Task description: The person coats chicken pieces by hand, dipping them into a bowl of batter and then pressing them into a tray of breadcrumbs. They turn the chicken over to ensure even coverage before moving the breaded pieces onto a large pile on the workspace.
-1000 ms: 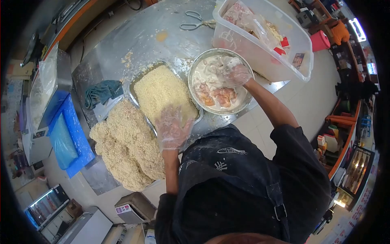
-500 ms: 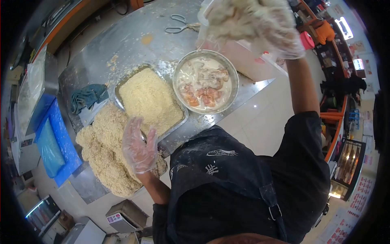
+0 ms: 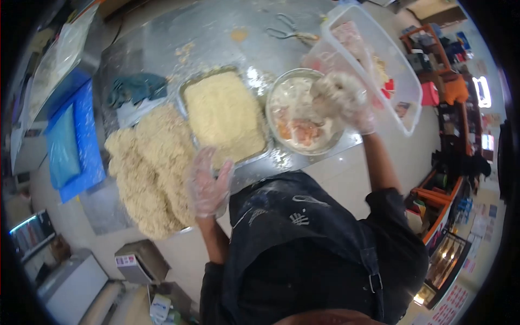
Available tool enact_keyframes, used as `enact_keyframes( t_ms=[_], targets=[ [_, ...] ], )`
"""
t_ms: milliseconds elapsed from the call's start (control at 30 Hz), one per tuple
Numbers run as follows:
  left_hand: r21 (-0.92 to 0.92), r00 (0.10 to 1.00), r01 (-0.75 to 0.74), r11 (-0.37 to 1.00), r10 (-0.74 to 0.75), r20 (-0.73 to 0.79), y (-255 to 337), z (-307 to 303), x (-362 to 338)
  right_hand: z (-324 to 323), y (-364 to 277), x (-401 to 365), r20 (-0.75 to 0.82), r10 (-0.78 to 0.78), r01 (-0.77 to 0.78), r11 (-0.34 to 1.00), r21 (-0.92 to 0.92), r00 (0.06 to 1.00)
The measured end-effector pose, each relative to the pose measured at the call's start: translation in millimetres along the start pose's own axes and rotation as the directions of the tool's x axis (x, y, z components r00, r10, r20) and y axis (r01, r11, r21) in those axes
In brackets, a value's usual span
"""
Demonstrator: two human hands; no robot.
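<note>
My left hand, in a clear plastic glove, is open with its fingers spread. It hovers by the front-left corner of a metal tray filled with pale yellow crumbs, beside a heap of crumb-coated pieces. My right hand is over the right side of a round metal bowl. Its glove is thickly caked with wet batter, and blur hides whether its fingers hold anything. In the bowl, orange-pink raw meat pieces lie in whitish batter.
A clear plastic bin with packets inside stands behind the bowl at the right. Scissors lie at the back of the steel table. A dark green cloth is left of the tray. A digital scale stands below, at lower left.
My right hand has come down from above the bin to the bowl. My left hand stays open near the tray. The whole view has shifted, showing more of the bin.
</note>
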State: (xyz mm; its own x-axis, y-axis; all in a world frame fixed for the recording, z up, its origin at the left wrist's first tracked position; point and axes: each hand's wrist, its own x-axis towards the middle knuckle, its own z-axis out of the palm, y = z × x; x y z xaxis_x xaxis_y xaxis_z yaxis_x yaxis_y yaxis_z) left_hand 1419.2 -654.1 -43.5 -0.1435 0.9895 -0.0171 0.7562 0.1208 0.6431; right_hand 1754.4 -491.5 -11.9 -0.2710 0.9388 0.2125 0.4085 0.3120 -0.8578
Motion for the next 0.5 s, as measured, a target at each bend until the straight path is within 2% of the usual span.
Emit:
enact_keyframes(
  t_ms=[67, 133, 167, 200, 267, 333, 400, 433, 500],
  targets=[
    [0.006, 0.999, 0.043, 0.999, -0.043, -0.003, 0, 8, 9, 5, -70, 32, 0.175, 0.200, -0.245, 0.923, 0.295, 0.964],
    [0.051, 0.994, 0.106, 0.993, -0.108, 0.029, 1, 18, 18, 15, -106, 57, 0.219, 0.161, -0.195, 0.970, 0.143, 0.962],
    [0.089, 0.995, 0.104, 0.991, -0.104, -0.007, 2, 24, 23, 26, -95, 70, 0.184, -0.061, 0.057, 0.998, 0.029, 0.981],
    [0.127, 0.994, 0.104, 0.986, -0.099, -0.044, 3, 30, 27, 42, -71, 87, 0.174, -0.285, 0.304, 0.949, -0.089, 0.943],
    [0.154, 0.987, 0.149, 0.977, -0.138, -0.080, 6, 37, 34, 86, -48, 97, 0.191, -0.616, 0.644, 0.748, -0.162, 0.764],
    [0.128, 0.971, 0.235, 0.964, -0.227, -0.074, 9, 43, 37, 135, -36, 87, 0.285, -0.666, 0.708, 0.703, -0.071, 0.690],
    [0.139, 0.967, 0.251, 0.958, -0.240, -0.092, 0, 59, 34, 167, -20, 59, 0.548, -0.501, 0.613, 0.790, -0.027, 0.670],
    [0.147, 0.965, 0.254, 0.956, -0.241, -0.102, -2, 64, 36, 177, -12, 47, 0.694, -0.389, 0.569, 0.821, -0.037, 0.606],
    [0.167, 0.953, 0.300, 0.939, -0.286, -0.102, 5, 65, 29, 189, 17, 27, 0.519, -0.535, 0.614, 0.789, 0.024, 0.667]
  ],
)
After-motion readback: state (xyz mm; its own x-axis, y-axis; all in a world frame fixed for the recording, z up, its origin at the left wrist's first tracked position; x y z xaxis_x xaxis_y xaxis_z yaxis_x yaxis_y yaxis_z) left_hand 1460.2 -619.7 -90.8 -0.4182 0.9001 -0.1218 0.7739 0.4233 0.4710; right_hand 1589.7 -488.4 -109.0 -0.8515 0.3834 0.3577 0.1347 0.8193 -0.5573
